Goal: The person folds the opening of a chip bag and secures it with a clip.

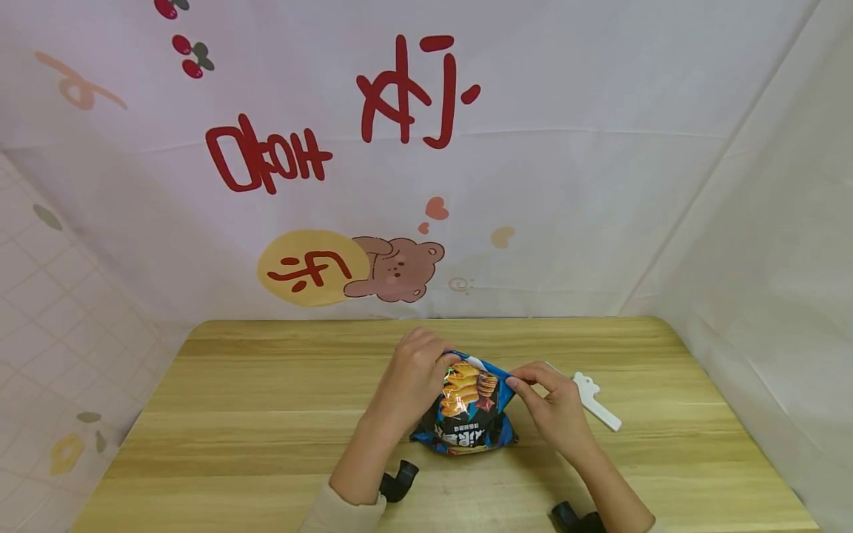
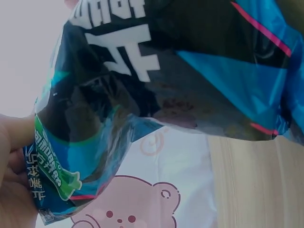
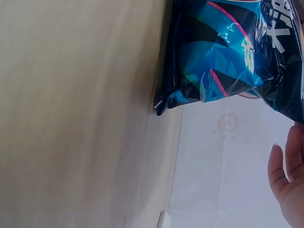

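Chip bag (image 1: 466, 418) (blue and black, chips printed on the front) sits at lower centre of the head frame, over the wooden table (image 1: 253, 400). Hands are apart, one on each end of its upper edge: left hand (image 1: 415, 377) pinches the upper-left corner, right hand (image 1: 558, 411) pinches the upper-right, edge pulled fairly straight between them. Can't tell if the bag's bottom bears on the wood. White object (image 1: 597, 403) with scalloped end lies just right of the right hand. Bear print (image 1: 403, 270) on backdrop, centre frame.
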`<move>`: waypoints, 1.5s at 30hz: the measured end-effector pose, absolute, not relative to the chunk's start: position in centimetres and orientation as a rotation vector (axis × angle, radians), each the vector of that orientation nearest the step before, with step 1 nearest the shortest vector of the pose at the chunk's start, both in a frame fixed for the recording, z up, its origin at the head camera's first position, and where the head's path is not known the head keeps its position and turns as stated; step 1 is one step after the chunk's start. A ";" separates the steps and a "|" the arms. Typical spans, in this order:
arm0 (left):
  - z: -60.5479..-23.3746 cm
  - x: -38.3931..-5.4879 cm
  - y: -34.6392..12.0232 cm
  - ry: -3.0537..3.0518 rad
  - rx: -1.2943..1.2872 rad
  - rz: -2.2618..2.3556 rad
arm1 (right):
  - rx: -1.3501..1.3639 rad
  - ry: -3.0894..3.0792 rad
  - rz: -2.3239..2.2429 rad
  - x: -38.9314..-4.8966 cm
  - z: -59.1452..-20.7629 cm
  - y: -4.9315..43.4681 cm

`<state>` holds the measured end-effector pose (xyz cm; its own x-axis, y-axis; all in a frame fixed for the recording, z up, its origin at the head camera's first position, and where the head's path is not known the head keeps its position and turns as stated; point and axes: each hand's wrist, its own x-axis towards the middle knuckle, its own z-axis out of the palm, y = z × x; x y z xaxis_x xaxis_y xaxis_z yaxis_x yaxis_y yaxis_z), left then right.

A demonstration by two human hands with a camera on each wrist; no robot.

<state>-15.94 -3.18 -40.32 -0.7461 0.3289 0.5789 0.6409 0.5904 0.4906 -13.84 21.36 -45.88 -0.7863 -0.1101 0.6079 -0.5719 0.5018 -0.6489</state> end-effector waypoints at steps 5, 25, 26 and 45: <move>-40.3 -15.9 -3.2 -2.401 -0.781 -0.995 | 0.558 -2.276 1.257 -13.9 -46.0 21.7; -40.2 -16.0 -3.0 -2.401 -0.815 -1.035 | 0.479 -2.417 1.045 -14.0 -44.4 25.3; -40.2 -15.9 -3.0 -2.404 -0.813 -1.036 | 0.479 -2.434 0.996 -14.1 -44.4 25.8; -40.1 -15.8 -3.1 -2.408 -0.817 -1.056 | 0.556 -2.729 0.402 -15.8 -46.8 32.6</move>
